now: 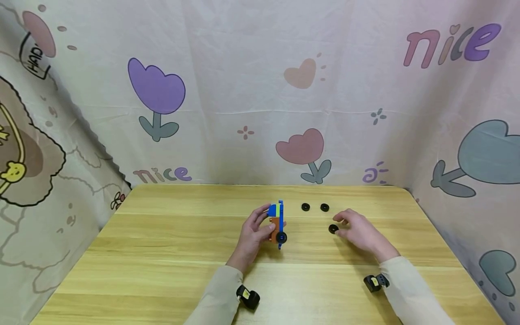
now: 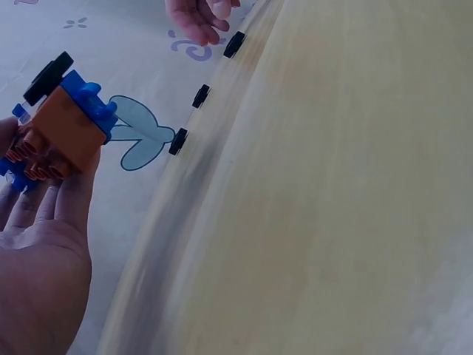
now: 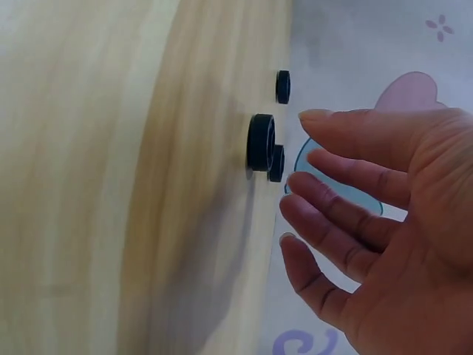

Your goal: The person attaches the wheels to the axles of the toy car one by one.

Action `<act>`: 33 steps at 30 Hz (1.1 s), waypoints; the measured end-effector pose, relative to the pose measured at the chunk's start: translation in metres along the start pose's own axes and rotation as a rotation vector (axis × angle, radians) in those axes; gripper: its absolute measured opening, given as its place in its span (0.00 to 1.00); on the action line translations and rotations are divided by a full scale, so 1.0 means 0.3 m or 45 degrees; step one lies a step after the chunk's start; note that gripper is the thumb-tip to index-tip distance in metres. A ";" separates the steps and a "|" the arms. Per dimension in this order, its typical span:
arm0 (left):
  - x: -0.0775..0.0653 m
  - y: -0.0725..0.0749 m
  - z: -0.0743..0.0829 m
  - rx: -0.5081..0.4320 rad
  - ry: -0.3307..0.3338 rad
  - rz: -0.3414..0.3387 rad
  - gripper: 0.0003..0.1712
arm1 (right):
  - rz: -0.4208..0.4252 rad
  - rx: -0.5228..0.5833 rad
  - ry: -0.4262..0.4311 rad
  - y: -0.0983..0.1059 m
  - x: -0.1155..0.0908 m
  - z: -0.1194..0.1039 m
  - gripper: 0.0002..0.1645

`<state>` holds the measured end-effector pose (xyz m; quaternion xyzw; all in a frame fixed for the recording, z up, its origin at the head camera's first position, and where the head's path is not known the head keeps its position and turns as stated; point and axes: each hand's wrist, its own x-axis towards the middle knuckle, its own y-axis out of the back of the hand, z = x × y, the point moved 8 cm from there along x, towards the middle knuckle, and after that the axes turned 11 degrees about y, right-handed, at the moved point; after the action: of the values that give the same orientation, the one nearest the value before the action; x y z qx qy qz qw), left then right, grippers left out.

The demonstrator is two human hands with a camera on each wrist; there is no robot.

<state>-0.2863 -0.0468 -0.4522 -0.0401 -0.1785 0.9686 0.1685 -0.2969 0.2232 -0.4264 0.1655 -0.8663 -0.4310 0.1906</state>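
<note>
My left hand [image 1: 251, 238] grips a toy vehicle of orange and blue building blocks [image 1: 275, 224], standing on end at mid-table. One black tire [image 1: 281, 237] is fitted at its lower end; a lime-green piece shows between the blue parts near the top. In the left wrist view, round studs on the orange block [image 2: 70, 129] face the palm. My right hand [image 1: 359, 231] hovers over a loose black tire [image 1: 333, 229], fingers spread and gently bent. The right wrist view shows a gap between the fingertips and this tire [image 3: 260, 142], with nothing held.
Two more black tires [image 1: 305, 206] [image 1: 324, 207] lie flat on the wooden table [image 1: 162, 253], toward its back edge. A printed cloth [image 1: 227, 81] hangs behind the table and along both sides. Each sleeve cuff carries a small black camera [image 1: 248, 298].
</note>
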 end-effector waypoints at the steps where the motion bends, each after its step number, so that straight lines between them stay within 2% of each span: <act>1: 0.000 0.000 -0.001 -0.008 0.003 -0.004 0.34 | -0.005 -0.006 0.003 -0.003 0.003 0.000 0.22; 7: -0.001 0.000 -0.003 -0.022 0.015 -0.008 0.35 | -0.040 -0.051 0.002 -0.020 0.022 0.004 0.21; 19: -0.004 0.010 -0.010 0.024 0.044 0.020 0.34 | -0.106 -0.075 -0.025 -0.056 0.042 0.016 0.19; 26: -0.004 0.000 -0.013 0.044 0.061 0.015 0.34 | -0.112 -0.096 -0.032 -0.059 0.038 0.024 0.14; 33: -0.006 0.004 -0.008 0.081 0.064 0.035 0.34 | -0.110 -0.088 -0.020 -0.055 0.042 0.020 0.13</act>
<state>-0.2847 -0.0477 -0.4548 -0.0616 -0.1428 0.9747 0.1607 -0.3085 0.2120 -0.4407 0.1926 -0.8443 -0.4699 0.1708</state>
